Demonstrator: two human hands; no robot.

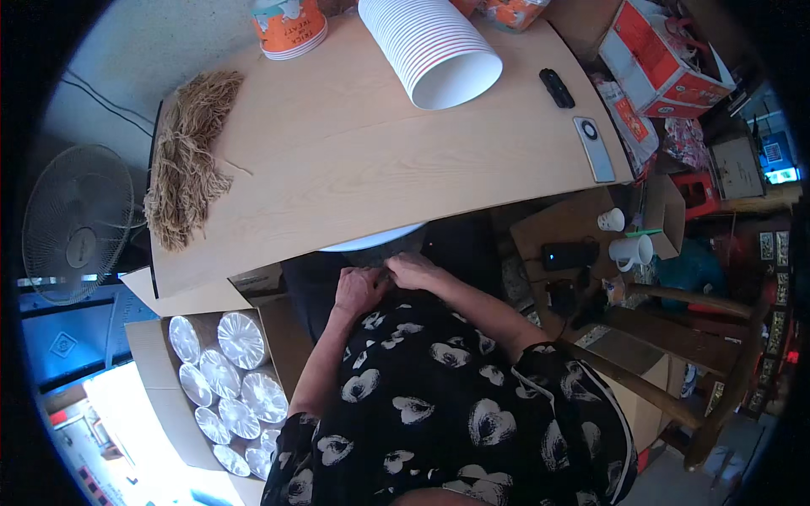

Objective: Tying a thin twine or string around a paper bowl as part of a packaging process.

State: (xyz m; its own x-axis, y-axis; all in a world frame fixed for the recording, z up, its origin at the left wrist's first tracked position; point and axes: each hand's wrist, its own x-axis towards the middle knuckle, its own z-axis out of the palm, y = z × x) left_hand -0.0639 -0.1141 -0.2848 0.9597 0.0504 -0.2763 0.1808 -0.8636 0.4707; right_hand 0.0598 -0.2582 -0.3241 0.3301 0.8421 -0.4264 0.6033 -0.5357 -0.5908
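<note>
Both of my hands are low at my lap, just below the near edge of the table. My left hand [361, 288] has its fingers curled in, close against my right hand [410, 271], which is closed too. Whatever lies between the fingers is hidden. Dark grey cloth shows beside the right hand, over dark trousers. Just beyond the hands, a white curved rim [375, 239] shows partly under the table edge. On the table [354, 160], a stack of white paper buckets [409, 38] lies on its side at the far middle, its open mouth toward me.
Left on the table lies a bundle of brown paper cords [190, 156]; an orange bucket [291, 29] stands at the back. At right are a phone [595, 150] and a black object [556, 88]. A carton [156, 405] of wrapped stacks, a fan [80, 223] and a wooden chair [675, 337] flank me.
</note>
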